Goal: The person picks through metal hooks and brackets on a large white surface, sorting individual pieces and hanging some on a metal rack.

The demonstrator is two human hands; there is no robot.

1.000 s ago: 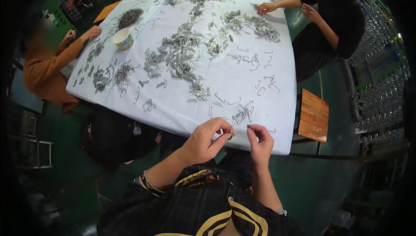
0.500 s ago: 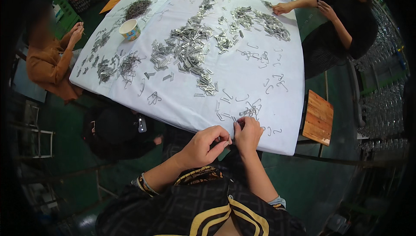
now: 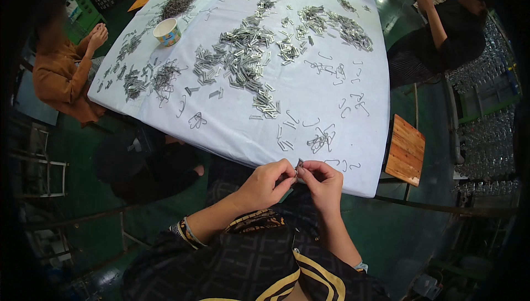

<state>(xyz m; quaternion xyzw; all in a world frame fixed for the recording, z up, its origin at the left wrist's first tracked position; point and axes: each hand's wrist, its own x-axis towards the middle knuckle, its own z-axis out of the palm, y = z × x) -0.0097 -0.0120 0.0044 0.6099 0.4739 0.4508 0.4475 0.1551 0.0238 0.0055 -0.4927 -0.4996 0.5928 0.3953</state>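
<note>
At the table's near edge my left hand (image 3: 267, 185) and my right hand (image 3: 323, 184) meet fingertip to fingertip. My right thumb and fingers pinch a short grey metal piece (image 3: 300, 163), which sticks up between the hands. The left fingers are pressed together right beside it; whatever they grip is too small and too covered to name. Just beyond lie a tangle of bent wire hooks (image 3: 321, 140) and a few loose metal pieces (image 3: 284, 144). Farther up the table spreads a large heap of similar short metal pieces (image 3: 243, 58).
White cloth covers the table (image 3: 215, 130). A paper cup (image 3: 167, 33) stands at the far left beside a dark wire pile (image 3: 178, 5). People sit left and right, and another person's hand shows at the far edge. A wooden stool (image 3: 406, 149) is at the right.
My right hand has come back from the loose pieces to my left hand, now with a metal piece in its fingers. The person at right has drawn a hand off the table.
</note>
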